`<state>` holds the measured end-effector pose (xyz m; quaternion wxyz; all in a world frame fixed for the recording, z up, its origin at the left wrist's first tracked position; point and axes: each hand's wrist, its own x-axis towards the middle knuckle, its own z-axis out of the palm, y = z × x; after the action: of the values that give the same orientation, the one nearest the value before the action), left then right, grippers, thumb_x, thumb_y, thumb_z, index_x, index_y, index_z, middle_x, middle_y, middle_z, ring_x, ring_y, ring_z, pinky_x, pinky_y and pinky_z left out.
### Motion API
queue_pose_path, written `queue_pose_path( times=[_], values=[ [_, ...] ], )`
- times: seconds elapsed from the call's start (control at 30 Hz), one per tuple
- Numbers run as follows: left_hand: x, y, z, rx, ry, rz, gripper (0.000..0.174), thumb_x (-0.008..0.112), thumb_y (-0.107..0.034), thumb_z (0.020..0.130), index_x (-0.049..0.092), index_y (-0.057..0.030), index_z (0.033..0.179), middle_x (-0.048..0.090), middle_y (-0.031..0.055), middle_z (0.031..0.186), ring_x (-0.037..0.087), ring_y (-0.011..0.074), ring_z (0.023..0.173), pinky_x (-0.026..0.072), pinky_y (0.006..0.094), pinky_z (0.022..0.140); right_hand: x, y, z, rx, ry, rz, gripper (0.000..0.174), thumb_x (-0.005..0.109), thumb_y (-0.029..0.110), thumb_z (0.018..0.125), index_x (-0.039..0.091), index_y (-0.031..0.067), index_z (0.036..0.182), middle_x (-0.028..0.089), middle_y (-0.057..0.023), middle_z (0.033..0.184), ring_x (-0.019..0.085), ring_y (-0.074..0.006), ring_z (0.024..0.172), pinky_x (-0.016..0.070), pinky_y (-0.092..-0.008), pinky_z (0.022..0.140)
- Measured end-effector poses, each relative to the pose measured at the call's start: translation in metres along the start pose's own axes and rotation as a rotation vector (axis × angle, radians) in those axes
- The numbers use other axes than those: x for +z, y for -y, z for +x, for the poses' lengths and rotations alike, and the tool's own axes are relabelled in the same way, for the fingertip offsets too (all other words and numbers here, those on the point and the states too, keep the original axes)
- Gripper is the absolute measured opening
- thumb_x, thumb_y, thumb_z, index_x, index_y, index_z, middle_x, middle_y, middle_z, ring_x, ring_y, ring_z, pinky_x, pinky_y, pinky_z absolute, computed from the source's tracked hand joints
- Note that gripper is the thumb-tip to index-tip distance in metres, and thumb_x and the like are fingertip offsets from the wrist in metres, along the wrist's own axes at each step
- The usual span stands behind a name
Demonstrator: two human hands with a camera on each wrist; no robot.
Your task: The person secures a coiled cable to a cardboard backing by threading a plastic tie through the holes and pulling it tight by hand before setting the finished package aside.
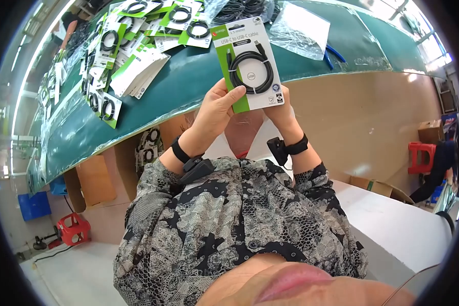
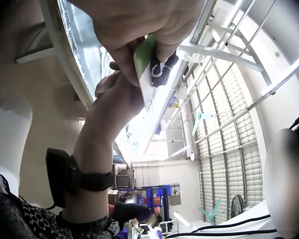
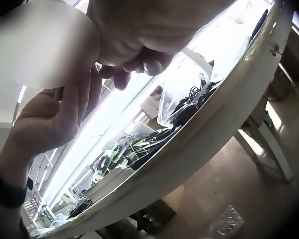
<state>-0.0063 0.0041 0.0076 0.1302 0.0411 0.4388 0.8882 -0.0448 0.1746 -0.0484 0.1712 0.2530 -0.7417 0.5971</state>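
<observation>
A carded USB-C to USB-C cable pack [image 1: 251,76], green and white with a coiled black cable on its front, is held up before the chest, its printed face toward the head camera. My left hand [image 1: 213,109] pinches its lower left edge, thumb across the front and fingers behind. At the lower right corner my right hand [image 1: 281,113] grips the pack, most of its fingers hidden behind the card. The left wrist view shows the pack's green edge [image 2: 145,57] nearly side-on, between the hands. In the right wrist view the right hand [image 3: 149,32] has bent fingers.
Beyond the hands, a green-topped table [image 1: 188,69] bears many loose cable packs [image 1: 137,71]. Bagged black cables [image 1: 242,10], a clear plastic bag [image 1: 301,30] and blue-handled pliers [image 1: 335,55] lie there too. Red stools [image 1: 74,229] and cardboard boxes stand at the sides.
</observation>
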Motion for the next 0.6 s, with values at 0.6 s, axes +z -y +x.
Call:
queue_pose_path(
  times=[0.6],
  values=[
    [-0.089, -0.082, 0.045, 0.094, -0.168, 0.194, 0.028, 0.064, -0.011, 0.088, 0.056, -0.0012, 0.113, 0.064, 0.0064, 0.1, 0.064, 0.0154, 0.085, 0.0558, 0.0326, 0.077, 0.005, -0.079, 0.075, 0.016, 0.065, -0.236, 0.005, 0.059, 0.003, 0.083, 0.06, 0.0026, 0.088, 0.064, -0.0129, 0.075, 0.064, -0.0255, 0.07, 0.0485, -0.0306, 0.063]
  ],
)
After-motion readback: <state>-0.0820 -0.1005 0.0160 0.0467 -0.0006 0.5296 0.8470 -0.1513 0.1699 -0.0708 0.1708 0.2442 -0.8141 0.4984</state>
